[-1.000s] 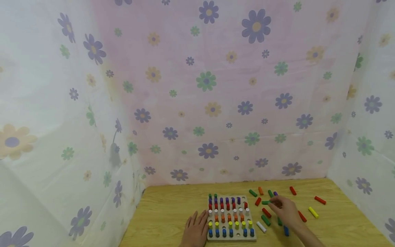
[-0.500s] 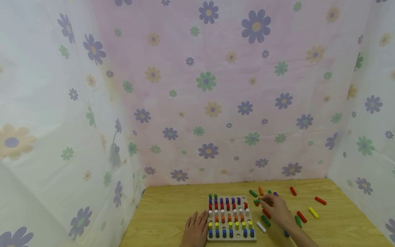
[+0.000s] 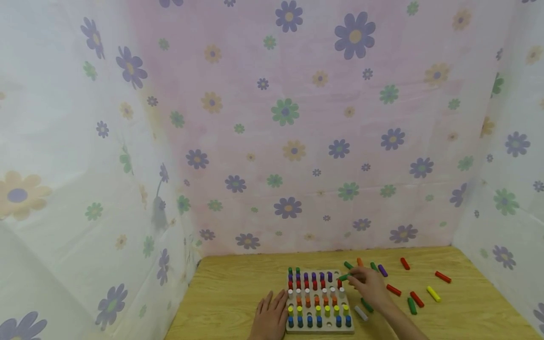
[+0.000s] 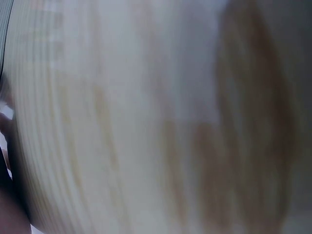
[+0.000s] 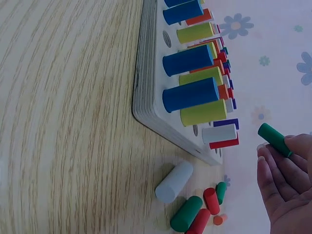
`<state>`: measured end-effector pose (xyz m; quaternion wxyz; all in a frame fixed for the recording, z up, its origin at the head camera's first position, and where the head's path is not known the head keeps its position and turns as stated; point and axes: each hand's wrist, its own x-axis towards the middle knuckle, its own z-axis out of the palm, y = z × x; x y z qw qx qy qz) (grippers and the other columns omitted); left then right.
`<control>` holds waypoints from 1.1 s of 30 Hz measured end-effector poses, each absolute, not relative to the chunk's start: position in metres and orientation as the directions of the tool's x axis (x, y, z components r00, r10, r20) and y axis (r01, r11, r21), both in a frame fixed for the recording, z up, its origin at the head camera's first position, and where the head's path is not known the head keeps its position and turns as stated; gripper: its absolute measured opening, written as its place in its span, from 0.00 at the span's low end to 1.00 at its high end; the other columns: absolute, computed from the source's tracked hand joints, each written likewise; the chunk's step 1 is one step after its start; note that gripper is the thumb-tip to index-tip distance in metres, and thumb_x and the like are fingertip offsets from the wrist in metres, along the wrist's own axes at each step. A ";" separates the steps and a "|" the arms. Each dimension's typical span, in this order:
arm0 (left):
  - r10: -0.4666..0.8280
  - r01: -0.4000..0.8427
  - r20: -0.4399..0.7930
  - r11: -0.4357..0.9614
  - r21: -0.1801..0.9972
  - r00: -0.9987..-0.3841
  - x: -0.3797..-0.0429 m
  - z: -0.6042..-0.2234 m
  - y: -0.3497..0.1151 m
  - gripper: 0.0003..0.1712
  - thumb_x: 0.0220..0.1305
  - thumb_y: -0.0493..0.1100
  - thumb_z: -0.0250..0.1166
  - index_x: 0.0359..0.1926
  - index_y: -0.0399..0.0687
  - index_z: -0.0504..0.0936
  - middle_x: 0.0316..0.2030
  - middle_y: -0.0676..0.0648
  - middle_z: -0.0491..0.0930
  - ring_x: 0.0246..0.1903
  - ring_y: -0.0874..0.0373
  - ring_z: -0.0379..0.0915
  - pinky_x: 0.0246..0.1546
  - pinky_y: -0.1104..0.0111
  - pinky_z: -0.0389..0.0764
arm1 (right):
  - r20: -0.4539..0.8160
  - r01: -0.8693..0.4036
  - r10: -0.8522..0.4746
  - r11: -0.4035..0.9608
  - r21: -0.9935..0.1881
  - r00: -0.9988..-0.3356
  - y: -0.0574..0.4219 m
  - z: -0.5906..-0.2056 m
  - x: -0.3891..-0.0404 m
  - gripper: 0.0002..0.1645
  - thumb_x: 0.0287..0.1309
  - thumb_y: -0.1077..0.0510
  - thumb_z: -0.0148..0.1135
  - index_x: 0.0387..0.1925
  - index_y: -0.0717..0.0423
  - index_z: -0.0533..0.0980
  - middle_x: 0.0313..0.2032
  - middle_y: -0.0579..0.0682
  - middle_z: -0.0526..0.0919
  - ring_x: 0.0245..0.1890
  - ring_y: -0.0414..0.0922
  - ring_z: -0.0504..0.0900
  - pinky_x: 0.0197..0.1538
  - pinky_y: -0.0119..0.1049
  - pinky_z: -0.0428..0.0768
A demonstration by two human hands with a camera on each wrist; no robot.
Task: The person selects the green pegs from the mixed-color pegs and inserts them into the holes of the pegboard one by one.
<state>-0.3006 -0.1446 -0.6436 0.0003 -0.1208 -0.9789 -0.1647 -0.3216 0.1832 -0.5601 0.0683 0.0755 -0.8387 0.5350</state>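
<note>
A light wooden pegboard (image 3: 319, 330) stands on the table, with rows of blue, yellow, orange, white, red and purple pegs upright in it. Two green pegs (image 3: 294, 270) stand at its back left corner, and some holes show bare. My right hand (image 3: 371, 289) pinches a loose green peg (image 5: 274, 139) between thumb and fingers, held tilted near the board's back right corner. Flat on the table, my left hand (image 3: 270, 314) lies with its fingers straight, fingertips right at the board's left edge. The left wrist view shows mostly blurred wood grain.
Loose pegs lie scattered right of the board: a white peg (image 3: 361, 313) close by, a purple peg (image 3: 383, 270), a yellow peg (image 3: 433, 293), and several red and green ones. Flower-patterned sheets (image 3: 293, 179) enclose the wooden table (image 3: 229, 283) at the back and sides.
My right hand has moved left with the green peg, from over the scattered pegs to the board's back right corner. The left hand has stayed in place.
</note>
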 end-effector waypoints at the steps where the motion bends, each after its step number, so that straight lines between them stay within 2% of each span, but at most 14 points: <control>1: 0.237 0.239 0.045 0.917 0.319 -0.970 -0.301 -0.644 -0.145 0.33 0.81 0.64 0.36 0.77 0.61 0.66 0.74 0.54 0.67 0.75 0.39 0.56 0.72 0.38 0.58 | 0.194 -0.198 -0.053 0.416 -0.887 -0.980 0.182 -0.561 -0.322 0.09 0.65 0.67 0.65 0.46 0.69 0.81 0.38 0.60 0.88 0.36 0.52 0.89 0.37 0.37 0.88; 5: 0.238 0.240 0.046 0.915 0.324 -0.970 -0.301 -0.644 -0.145 0.33 0.81 0.64 0.37 0.77 0.61 0.67 0.74 0.54 0.67 0.75 0.40 0.56 0.72 0.39 0.58 | 0.206 -0.211 -0.058 0.421 -0.882 -0.977 0.176 -0.562 -0.325 0.10 0.65 0.66 0.66 0.46 0.69 0.82 0.38 0.57 0.88 0.35 0.48 0.88 0.37 0.34 0.87; 12: 0.238 0.241 0.049 0.911 0.335 -0.970 -0.300 -0.643 -0.146 0.33 0.81 0.65 0.36 0.77 0.60 0.67 0.73 0.53 0.68 0.74 0.39 0.57 0.71 0.38 0.58 | 0.231 -0.262 -0.124 0.393 -0.881 -0.965 0.167 -0.565 -0.329 0.12 0.66 0.66 0.66 0.47 0.71 0.81 0.38 0.58 0.88 0.38 0.55 0.88 0.39 0.34 0.87; 18: 0.243 0.245 0.050 0.908 0.340 -0.969 -0.299 -0.642 -0.146 0.33 0.82 0.63 0.37 0.77 0.60 0.67 0.73 0.53 0.68 0.74 0.39 0.57 0.71 0.38 0.58 | 0.234 -0.263 -0.119 0.398 -0.879 -0.965 0.158 -0.567 -0.333 0.10 0.67 0.67 0.64 0.46 0.69 0.82 0.38 0.58 0.88 0.39 0.53 0.88 0.40 0.33 0.86; 28: 0.237 0.237 0.041 0.913 0.332 -0.971 -0.299 -0.639 -0.144 0.32 0.82 0.63 0.39 0.77 0.60 0.67 0.74 0.53 0.68 0.74 0.39 0.57 0.71 0.38 0.59 | 0.251 -0.265 -0.091 0.427 -0.865 -0.964 0.140 -0.565 -0.339 0.08 0.67 0.66 0.65 0.46 0.64 0.83 0.37 0.55 0.88 0.35 0.52 0.87 0.34 0.30 0.83; 33: 0.240 0.238 0.037 0.912 0.334 -0.970 -0.297 -0.636 -0.143 0.32 0.82 0.63 0.39 0.77 0.61 0.66 0.74 0.53 0.67 0.75 0.40 0.56 0.71 0.38 0.58 | 0.252 -0.257 -0.072 0.442 -0.860 -0.965 0.132 -0.566 -0.342 0.07 0.67 0.66 0.65 0.45 0.61 0.83 0.37 0.51 0.87 0.38 0.51 0.86 0.36 0.31 0.83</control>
